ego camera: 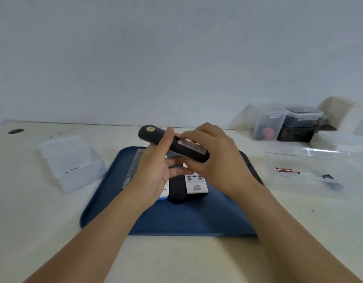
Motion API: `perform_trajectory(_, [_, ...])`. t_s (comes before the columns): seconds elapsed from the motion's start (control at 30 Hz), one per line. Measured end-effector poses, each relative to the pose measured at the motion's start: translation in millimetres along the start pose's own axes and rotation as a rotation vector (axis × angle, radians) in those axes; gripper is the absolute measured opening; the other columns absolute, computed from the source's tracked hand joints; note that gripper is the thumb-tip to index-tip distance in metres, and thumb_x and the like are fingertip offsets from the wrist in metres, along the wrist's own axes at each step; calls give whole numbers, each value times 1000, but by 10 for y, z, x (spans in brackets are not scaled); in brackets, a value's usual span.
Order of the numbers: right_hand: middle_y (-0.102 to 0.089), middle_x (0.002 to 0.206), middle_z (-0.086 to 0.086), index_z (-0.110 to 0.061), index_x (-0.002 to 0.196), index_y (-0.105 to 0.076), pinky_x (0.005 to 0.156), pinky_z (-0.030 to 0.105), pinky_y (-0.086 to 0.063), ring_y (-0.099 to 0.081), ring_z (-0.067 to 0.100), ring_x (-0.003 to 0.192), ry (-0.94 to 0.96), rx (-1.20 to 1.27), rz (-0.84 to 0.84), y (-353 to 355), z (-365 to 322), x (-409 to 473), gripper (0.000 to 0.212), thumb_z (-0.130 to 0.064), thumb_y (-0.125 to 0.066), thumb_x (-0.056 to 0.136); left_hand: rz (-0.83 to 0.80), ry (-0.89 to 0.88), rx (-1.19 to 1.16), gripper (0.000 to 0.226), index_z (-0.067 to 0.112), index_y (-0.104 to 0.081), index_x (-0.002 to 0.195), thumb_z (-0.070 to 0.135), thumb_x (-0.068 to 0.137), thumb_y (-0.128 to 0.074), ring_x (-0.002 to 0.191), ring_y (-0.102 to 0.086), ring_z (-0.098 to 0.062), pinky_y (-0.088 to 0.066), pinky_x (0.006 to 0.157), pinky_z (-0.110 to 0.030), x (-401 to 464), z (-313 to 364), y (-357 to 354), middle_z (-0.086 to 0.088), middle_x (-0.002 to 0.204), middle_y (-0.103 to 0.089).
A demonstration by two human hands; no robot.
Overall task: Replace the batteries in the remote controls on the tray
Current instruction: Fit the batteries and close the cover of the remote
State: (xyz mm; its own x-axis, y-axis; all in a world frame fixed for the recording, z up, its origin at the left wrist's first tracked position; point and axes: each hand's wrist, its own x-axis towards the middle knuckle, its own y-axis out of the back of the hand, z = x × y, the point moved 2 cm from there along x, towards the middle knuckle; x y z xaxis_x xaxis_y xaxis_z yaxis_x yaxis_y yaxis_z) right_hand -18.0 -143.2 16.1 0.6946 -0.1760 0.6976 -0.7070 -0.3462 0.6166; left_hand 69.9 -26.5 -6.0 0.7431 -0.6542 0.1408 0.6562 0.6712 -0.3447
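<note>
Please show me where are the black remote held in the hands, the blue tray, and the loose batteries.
Black plastic remote (150, 130): head view, its rounded far end.
Blue rectangular tray (188, 219): head view, bare near part.
Copper-coloured batteries (283, 170): head view, one battery's body.

Plain pale grey-blue wall (176, 58) behind everything, totally bare, evenly lit, no harsh shadows. Cream-coloured bench (176, 258) butting up against it, a bit scuffed and speckled with small dark marks. Round cable hole (15, 131) near the far left corner. Stack of clear lidded storage boxes (287, 123) parked at the far right by the wall, something red inside one. Soft, flat light all over, slightly dimmer toward the left edge.
</note>
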Motion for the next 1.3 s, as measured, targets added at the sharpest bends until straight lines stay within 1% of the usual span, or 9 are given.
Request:
perform_trajectory(0.17, [-60, 102, -10, -29, 125, -61, 75, 18, -50, -60, 12, 92, -149, 318, -14, 17, -4, -27, 67, -19, -91, 66, 42, 24, -101, 45, 3, -63, 113, 43, 96, -51, 75, -71, -23, -52, 48, -29, 6, 28, 75, -17, 100, -71])
perform_trajectory(0.4, [-64, 107, -13, -24, 107, -58, 73, 38, -54, -60, 15, 86, -135, 444, -102, 50, -192, -45, 55, -18, -93, 64, 153, 51, 64, 54, 13, -71, 100, 58, 101, -40, 85, -76, -26, -58, 79, -44, 13, 37, 85, -12, 92, -77])
perform_trajectory(0.5, [-64, 101, -10, -21, 105, -56, 69, 31, -53, -60, 16, 81, -85, 431, -100, -32, -297, -87, 47, -17, -88, 71, 187, 97, 88, 60, 17, -72, 88, 62, 100, -35, 70, -73, -20, -57, 81, -42, -7, 41, 78, -4, 72, -75])
perform_trajectory(0.7, [-63, 90, -6, -18, 103, -56, 69, 16, -48, -62, 17, 78, -71, 397, -44, -129, -325, -120, 27, -11, -74, 85, 127, 153, 82, 64, 18, -74, 96, 65, 101, -32, 79, -76, -16, -57, 78, -36, -51, -30, 32, -3, 83, -79])
perform_trajectory(0.8, [-64, 93, -5, -17, 102, -57, 72, 23, -51, -63, 17, 84, -67, 391, -10, -148, -308, -122, 21, -9, -70, 87, 118, 118, 165, 64, 21, -75, 99, 63, 103, -28, 92, -75, -18, -57, 87, -40, -41, -53, 27, -2, 91, -79])
perform_trajectory(0.97, [-64, 94, -3, -18, 102, -58, 70, 30, -53, -63, 18, 84, -97, 430, 21, -184, -294, -130, 20, -7, -68, 88, 129, 72, 204, 63, 24, -76, 80, 61, 104, -30, 88, -74, -23, -55, 83, -41, -34, -61, 14, -5, 86, -77])
perform_trajectory(1.1, [-63, 88, -1, -16, 104, -59, 62, 26, -52, -60, 15, 77, -114, 451, -10, -220, -258, -114, 20, -5, -66, 89, 102, 90, 229, 62, 33, -80, 83, 65, 102, -30, 97, -75, -22, -57, 94, -48, -36, -90, 33, -3, 95, -79])
perform_trajectory(1.2, [-60, 82, 2, -16, 104, -58, 60, 26, -49, -56, 20, 71, -138, 469, -36, -252, -229, -97, 18, -6, -64, 90, 78, 78, 256, 61, 37, -80, 79, 59, 104, -28, 91, -76, -13, -57, 85, -37, -79, -105, -9, 2, 91, -80])
perform_trajectory(1.3, [-55, 77, -1, -17, 101, -58, 61, 24, -45, -52, 19, 70, -153, 469, -32, -241, -215, -88, 17, -5, -64, 90, 74, 85, 269, 62, 34, -79, 80, 59, 104, -28, 92, -76, -15, -58, 87, -41, -92, -110, -40, 0, 92, -80])
